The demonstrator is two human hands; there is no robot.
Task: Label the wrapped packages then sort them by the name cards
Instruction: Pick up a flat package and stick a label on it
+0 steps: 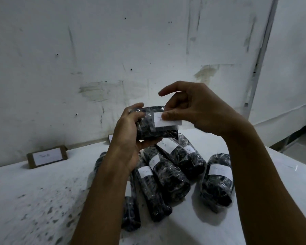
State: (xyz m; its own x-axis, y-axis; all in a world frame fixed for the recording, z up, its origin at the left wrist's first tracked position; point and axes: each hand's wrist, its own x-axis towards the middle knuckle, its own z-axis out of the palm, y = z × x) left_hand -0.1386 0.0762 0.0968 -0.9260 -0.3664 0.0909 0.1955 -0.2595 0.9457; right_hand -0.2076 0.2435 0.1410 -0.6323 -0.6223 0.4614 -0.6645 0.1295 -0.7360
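Observation:
My left hand (129,137) grips a black package wrapped in clear film (148,128), held up above the table. A white paper label (168,120) lies on the package's face. My right hand (191,110) pinches that label with thumb and fingers and presses it against the package. Below my hands, several more wrapped black packages (166,172) lie in a heap on the table, most with white labels. One labelled package (217,184) lies a little apart to the right. A brown name card with a white slip (47,156) stands at the back left.
The white table (34,200) is speckled with dark marks on the left. A scuffed white wall (113,50) rises right behind it. A second card's edge (110,138) peeks out behind my left wrist. The table's right edge drops to the floor (300,147).

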